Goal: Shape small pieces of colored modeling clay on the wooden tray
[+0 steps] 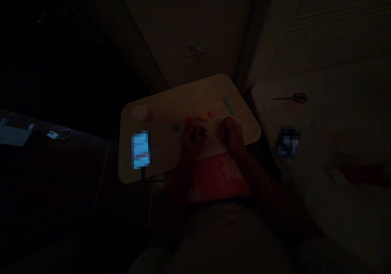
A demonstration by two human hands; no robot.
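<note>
The scene is very dark. My left hand (pixel 192 137) rests on a small wooden table (pixel 165 102), its fingers curled around a small dark piece I cannot make out. My right hand (pixel 230 133) lies on the table beside it, fingers bent inward; what it holds is hidden. Just beyond the hands lie small coloured lumps: a green lump (pixel 175 127), a red lump (pixel 189 121), an orange lump (pixel 202 116) and a pink lump (pixel 211 113). A thin teal stick (pixel 228 105) lies at the far right of the table.
A lit phone (pixel 141 149) and a small round pot (pixel 141 113) sit on the table's left side. Red-handled scissors (pixel 291 98) lie on a pale surface to the right. A wall socket (pixel 194 47) with a cable is behind the table.
</note>
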